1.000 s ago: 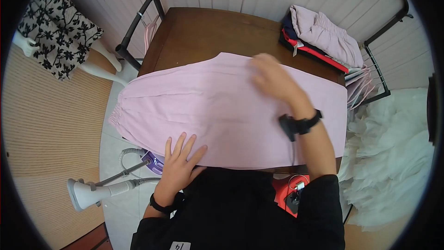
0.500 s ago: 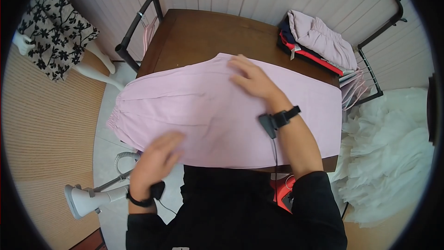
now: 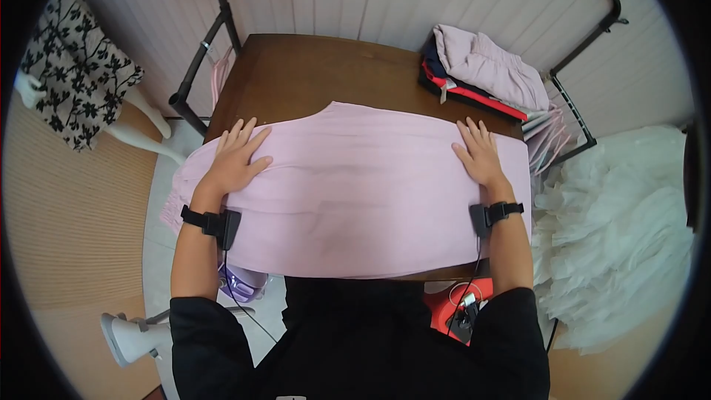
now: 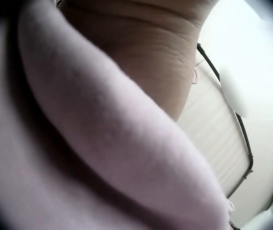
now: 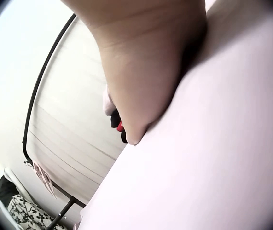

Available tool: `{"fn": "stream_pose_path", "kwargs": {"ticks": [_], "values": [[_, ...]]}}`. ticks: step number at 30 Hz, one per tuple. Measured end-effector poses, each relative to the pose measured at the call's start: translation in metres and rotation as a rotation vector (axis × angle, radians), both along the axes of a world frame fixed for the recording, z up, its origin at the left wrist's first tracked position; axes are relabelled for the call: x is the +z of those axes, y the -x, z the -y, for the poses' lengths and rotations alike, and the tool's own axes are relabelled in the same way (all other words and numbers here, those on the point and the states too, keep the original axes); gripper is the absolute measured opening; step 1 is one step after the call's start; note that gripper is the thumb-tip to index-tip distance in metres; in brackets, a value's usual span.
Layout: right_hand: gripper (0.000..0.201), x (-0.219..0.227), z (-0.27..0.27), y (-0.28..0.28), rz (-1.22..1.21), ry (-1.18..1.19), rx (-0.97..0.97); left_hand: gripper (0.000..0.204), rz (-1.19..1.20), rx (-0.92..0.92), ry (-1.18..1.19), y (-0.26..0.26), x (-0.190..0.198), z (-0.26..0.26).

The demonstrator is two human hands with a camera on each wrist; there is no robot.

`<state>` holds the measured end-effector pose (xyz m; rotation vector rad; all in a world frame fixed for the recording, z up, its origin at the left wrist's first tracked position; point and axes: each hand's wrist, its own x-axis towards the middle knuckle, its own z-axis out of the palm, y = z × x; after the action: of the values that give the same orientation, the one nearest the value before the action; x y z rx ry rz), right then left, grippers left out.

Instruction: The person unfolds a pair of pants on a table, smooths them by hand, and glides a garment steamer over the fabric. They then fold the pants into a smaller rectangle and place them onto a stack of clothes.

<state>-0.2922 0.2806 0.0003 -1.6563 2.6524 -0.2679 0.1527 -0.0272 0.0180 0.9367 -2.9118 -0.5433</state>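
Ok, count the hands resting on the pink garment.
2: the left hand on the pink garment toward its gathered end, the right hand toward its opposite end. None seem hidden.

Black top point(image 3: 355, 348) at six o'clock; black wrist straps point(image 3: 506, 208) bear dark boxes point(image 3: 232, 228), thin cables point(image 3: 225, 267) at seven and five.

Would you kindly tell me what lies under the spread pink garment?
The brown table does: its far part shows beyond the pink garment, with a strip at the near edge. The garment hides the rest, so anything else between them cannot be seen.
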Motion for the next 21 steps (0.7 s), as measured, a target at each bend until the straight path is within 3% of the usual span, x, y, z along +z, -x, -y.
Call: {"fn": "stream_pose_path", "kwargs": {"ticks": [5, 7, 10, 11, 12, 14, 15, 17, 21], "values": [[0.066, 0.002, -0.005, 0.013, -0.008, -0.053, -0.046, 0.062, 0.019, -0.004, 0.02, 0.009, 0.012, -0.005], [0.066, 0.005, 0.001, 0.004, -0.011, -0.106, -0.098, 0.061, 0.231, 0.125, 0.014, 0.027, 0.033, -0.016], [0.066, 0.014, 0.02, -0.035, -0.184, -0.115, -0.174, 0.058, 0.009, -0.038, 0.173, 0.07, 0.039, -0.031], [0.066, 0.025, 0.031, -0.055, -0.151, -0.157, -0.139, 0.058, -0.132, -0.111, 0.087, 0.091, 0.036, -0.038], [0.066, 0.035, 0.041, -0.077, -0.116, -0.199, -0.102, 0.058, -0.135, -0.128, 0.09, 0.11, 0.023, -0.045], [0.068, 0.037, 0.059, -0.108, 0.039, -0.311, 0.027, 0.06, -0.186, -0.261, -0.132, 0.142, -0.004, -0.056], [0.069, 0.036, 0.064, -0.125, 0.062, -0.302, 0.017, 0.06, -0.185, -0.275, -0.128, 0.149, -0.007, -0.062], [0.07, 0.033, 0.068, -0.137, 0.088, -0.293, 0.002, 0.064, -0.095, -0.204, 0.105, 0.152, -0.013, -0.075], [0.069, 0.022, 0.061, -0.124, 0.123, -0.195, 0.07, 0.07, -0.067, -0.195, 0.11, 0.141, -0.012, -0.07]]}}
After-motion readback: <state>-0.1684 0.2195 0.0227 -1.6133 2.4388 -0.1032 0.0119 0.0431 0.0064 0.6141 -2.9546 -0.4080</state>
